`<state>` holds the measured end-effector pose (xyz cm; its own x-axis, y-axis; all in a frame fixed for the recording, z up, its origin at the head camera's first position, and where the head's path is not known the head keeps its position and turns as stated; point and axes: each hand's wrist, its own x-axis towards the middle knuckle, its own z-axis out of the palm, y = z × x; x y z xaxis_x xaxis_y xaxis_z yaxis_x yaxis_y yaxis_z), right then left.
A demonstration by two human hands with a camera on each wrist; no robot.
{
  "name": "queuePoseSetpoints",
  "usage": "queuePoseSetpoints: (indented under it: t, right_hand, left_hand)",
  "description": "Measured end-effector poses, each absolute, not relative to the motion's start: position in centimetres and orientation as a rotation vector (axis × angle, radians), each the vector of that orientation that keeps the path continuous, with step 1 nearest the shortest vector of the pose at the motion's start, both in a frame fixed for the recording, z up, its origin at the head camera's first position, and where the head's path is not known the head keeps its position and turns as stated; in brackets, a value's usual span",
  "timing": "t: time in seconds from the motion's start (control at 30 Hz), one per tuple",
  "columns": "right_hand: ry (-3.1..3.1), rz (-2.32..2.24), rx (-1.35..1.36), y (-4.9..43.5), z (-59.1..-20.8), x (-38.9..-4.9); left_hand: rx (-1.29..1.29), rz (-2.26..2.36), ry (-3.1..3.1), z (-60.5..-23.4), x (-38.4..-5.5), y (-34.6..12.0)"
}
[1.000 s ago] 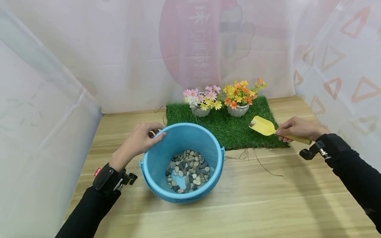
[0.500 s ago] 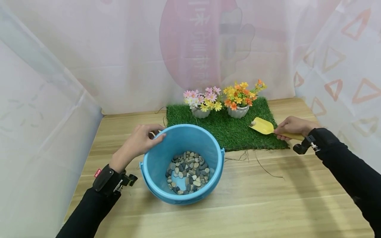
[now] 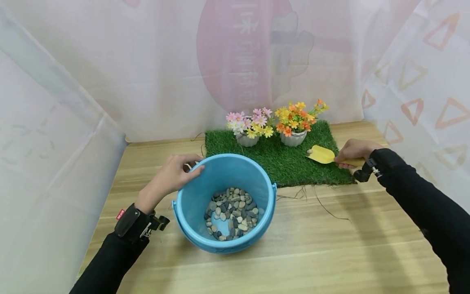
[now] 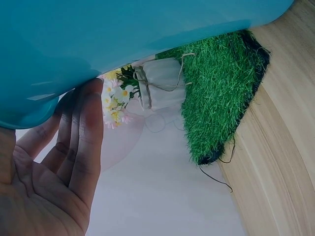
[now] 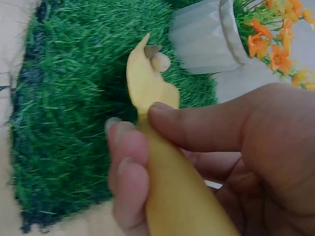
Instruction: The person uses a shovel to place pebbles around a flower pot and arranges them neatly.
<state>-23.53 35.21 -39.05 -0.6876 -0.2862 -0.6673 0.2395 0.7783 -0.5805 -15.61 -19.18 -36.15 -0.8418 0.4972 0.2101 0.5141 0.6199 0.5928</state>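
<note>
A blue bucket (image 3: 229,173) with pebbles (image 3: 242,214) over its bottom stands at the middle of the table. My left hand (image 3: 167,175) holds its left rim, thumb over the edge and the other fingers along the outside, as the left wrist view shows (image 4: 74,142). Over the right part of a green artificial grass mat (image 3: 293,173), my right hand (image 3: 354,151) grips a yellow trowel (image 3: 320,154) by its wooden handle. Two small stones (image 5: 160,61), one pale and one brown, lie near the tip of the blade.
On the mat's back part stand two pale pots, one with pink, white and yellow flowers (image 3: 251,122), the other with orange and yellow ones (image 3: 296,117). Printed cloth (image 3: 165,69) closes off the back and sides. A thin dark thread (image 3: 328,209) lies on the table.
My right hand and forearm have shifted left, and the trowel has moved slightly left over the mat, its stones still on the blade. The left hand and bucket hold their place.
</note>
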Motion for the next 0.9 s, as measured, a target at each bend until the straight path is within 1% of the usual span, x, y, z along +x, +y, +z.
queuePoseSetpoints:
  t: [0.27, 0.47, 0.8, 0.9]
  right_hand:
    - [2.162, -0.748, -0.004, 33.2, -36.9, -24.0]
    - [2.225, -0.585, -0.107, 32.1, -35.3, -23.7]
    - [2.300, -0.417, -0.205, 32.7, -34.3, -23.1]
    - [2.305, -0.435, -0.226, 33.1, -34.1, -22.6]
  left_hand:
    - [-0.869, -1.023, -2.816, -36.2, -15.7, -19.3]
    - [-0.868, -1.022, -2.814, -36.2, -15.7, -19.2]
    - [-0.874, -1.036, -2.811, -36.2, -15.7, -19.2]
    - [-0.874, -1.032, -2.810, -36.2, -15.7, -19.2]
